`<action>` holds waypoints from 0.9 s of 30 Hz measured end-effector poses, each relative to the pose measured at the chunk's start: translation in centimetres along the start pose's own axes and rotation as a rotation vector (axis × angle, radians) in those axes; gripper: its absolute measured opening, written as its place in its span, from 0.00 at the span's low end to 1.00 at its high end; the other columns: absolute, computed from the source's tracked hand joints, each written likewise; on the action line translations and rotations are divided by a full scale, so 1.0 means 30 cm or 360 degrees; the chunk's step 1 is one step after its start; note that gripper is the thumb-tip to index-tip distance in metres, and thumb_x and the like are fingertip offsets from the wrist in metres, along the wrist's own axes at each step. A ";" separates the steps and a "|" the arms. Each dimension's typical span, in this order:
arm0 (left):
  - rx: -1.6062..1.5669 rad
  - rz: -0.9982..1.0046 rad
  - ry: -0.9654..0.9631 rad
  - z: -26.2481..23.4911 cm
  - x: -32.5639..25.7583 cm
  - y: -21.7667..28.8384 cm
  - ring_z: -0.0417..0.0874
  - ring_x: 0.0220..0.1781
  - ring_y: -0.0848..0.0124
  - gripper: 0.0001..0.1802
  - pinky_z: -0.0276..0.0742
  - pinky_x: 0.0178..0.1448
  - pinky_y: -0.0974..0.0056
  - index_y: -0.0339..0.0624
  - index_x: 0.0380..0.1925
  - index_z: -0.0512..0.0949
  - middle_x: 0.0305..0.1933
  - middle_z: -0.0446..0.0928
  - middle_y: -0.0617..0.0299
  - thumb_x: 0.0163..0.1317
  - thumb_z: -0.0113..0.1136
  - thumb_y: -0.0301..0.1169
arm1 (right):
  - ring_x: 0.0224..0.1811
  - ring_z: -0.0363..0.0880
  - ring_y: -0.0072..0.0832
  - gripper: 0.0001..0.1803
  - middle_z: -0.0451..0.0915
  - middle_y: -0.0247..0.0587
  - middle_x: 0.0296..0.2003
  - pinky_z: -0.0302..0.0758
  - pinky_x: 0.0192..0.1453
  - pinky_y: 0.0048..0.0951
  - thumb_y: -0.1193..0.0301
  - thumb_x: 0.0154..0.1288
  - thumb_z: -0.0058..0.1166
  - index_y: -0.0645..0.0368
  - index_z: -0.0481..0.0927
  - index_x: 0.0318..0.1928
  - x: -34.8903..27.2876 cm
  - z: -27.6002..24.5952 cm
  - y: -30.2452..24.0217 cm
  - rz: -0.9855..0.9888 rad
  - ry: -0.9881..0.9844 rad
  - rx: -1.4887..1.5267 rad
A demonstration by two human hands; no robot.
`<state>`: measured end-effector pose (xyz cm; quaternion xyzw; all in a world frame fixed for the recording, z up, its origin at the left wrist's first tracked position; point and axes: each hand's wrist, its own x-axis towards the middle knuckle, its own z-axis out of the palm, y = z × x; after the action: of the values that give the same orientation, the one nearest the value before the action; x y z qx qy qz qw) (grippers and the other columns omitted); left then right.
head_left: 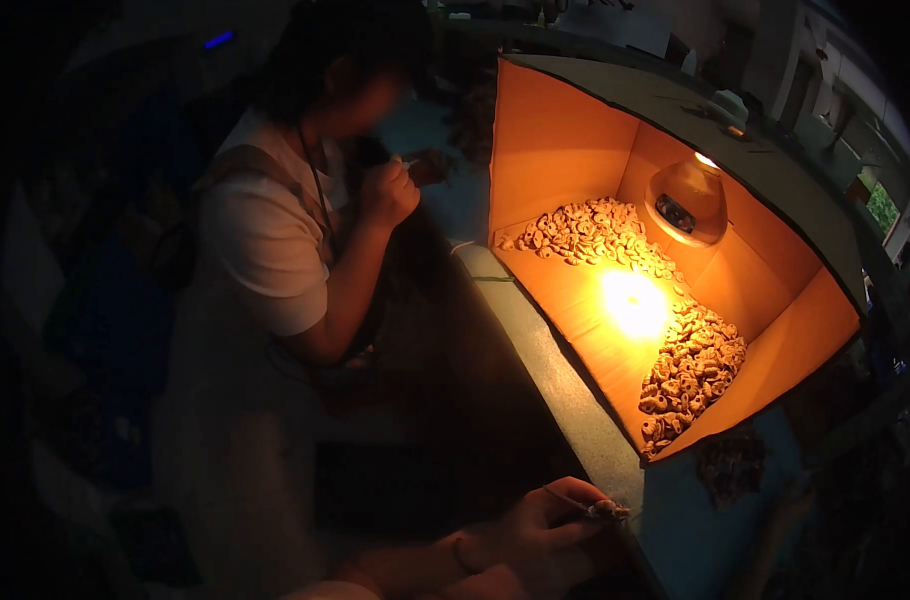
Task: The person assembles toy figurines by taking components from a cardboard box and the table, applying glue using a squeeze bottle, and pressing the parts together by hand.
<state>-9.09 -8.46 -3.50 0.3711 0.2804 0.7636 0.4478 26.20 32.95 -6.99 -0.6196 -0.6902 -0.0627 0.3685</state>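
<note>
Left hand (540,522): your fingertips are closed in a pinch on a small curled piece (609,510), held below the near corner of the box.
Right hand (510,578): low in shadow beside your left, below the box; you cannot tell whether it is open or closed.
Box (560,115): cardboard, its open side toward you and your neighbour, glowing orange inside.
Heaps (687,375): many curled pieces lie in the box, along its back and near its right end.
Lamp (710,205): inside the box, near its back wall.
Glare (635,303): bright white on the box floor, between the heaps.
Bench (535,335): its pale strip runs along the box's open side.
Co-worker (275,230): left of the box, a raised hand (389,195) pinching something small and pale.
Dark heap (730,466): just below the box, too dim to name.
</note>
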 end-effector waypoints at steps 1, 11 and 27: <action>-0.0014 -0.0041 0.0031 -0.014 0.000 0.007 0.74 0.55 0.65 0.15 0.69 0.61 0.62 0.33 0.48 0.66 0.51 0.74 0.50 0.60 0.50 0.18 | 0.57 0.67 0.40 0.29 0.66 0.56 0.55 0.67 0.58 0.36 0.62 0.65 0.50 0.67 0.62 0.59 -0.060 -0.090 -0.152 0.0003 0.0207 0.0260; -0.0074 0.0076 0.0216 -0.086 -0.004 0.138 0.77 0.51 0.63 0.15 0.72 0.58 0.60 0.33 0.44 0.68 0.46 0.76 0.48 0.56 0.54 0.15 | 0.34 0.73 0.29 0.05 0.74 0.39 0.32 0.67 0.36 0.29 0.73 0.50 0.49 0.57 0.73 0.30 -0.542 -0.304 -1.413 -0.1876 -0.0488 0.0172; -0.0090 0.0049 0.0329 -0.167 -0.055 0.124 0.77 0.51 0.63 0.15 0.72 0.58 0.60 0.36 0.46 0.66 0.50 0.74 0.47 0.58 0.52 0.16 | 0.27 0.76 0.37 0.05 0.76 0.42 0.24 0.73 0.33 0.38 0.73 0.52 0.48 0.56 0.78 0.26 -0.342 0.275 -1.445 -0.1383 -0.0233 -0.0432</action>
<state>-14.43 -12.05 -4.04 0.2819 0.2978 0.8122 0.4150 -16.84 19.42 -2.90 -0.3181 -0.8958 -0.2573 0.1739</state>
